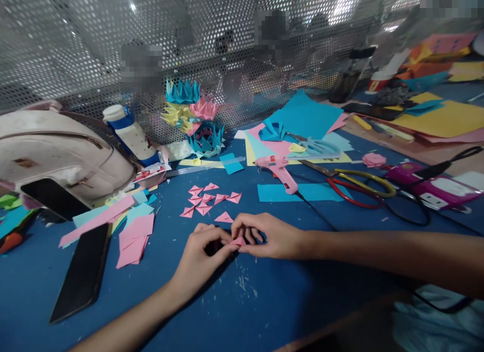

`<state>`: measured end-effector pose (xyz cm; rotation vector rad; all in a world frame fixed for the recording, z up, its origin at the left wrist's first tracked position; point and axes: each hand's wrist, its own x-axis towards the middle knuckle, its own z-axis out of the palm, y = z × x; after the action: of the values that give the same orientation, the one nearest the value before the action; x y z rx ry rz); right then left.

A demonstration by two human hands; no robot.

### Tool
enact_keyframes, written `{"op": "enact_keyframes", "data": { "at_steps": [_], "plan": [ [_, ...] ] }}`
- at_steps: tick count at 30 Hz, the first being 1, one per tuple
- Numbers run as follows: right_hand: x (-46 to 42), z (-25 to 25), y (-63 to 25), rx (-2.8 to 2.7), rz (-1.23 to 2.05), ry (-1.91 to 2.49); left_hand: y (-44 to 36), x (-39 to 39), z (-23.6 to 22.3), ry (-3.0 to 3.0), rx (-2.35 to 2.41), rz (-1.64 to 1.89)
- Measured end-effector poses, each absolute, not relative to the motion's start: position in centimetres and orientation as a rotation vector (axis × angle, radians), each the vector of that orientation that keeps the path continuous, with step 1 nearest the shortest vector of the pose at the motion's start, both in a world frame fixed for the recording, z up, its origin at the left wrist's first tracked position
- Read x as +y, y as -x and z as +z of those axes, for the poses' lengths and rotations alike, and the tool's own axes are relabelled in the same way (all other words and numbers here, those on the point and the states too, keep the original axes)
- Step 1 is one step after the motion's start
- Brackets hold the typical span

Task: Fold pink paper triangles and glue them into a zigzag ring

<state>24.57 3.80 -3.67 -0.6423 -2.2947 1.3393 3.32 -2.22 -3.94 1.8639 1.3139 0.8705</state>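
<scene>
My left hand (202,256) and my right hand (266,236) meet on the blue table (242,301), fingers pinched together on a small pink paper piece (239,241). Just beyond them lie several folded pink paper triangles (209,199). Further back stand stacked paper crowns in blue, yellow and pink (194,117).
A black phone (83,271) and pink paper strips (132,238) lie at the left, by a white bag (56,150) and a bottle (130,132). A pink glue gun (278,170), scissors (357,185), coloured sheets (302,117) and a pink power strip (434,185) lie at the right. A perforated metal screen (75,39) closes the back.
</scene>
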Motion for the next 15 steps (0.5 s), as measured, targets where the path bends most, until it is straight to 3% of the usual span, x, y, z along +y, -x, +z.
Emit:
{"op": "enact_keyframes", "data": {
  "at_steps": [15],
  "plan": [
    [3.94,-3.61,-24.64,-2.280,1.251,0.639,-3.28,-2.73,-3.85,-1.919,1.353,1.083]
  ]
}}
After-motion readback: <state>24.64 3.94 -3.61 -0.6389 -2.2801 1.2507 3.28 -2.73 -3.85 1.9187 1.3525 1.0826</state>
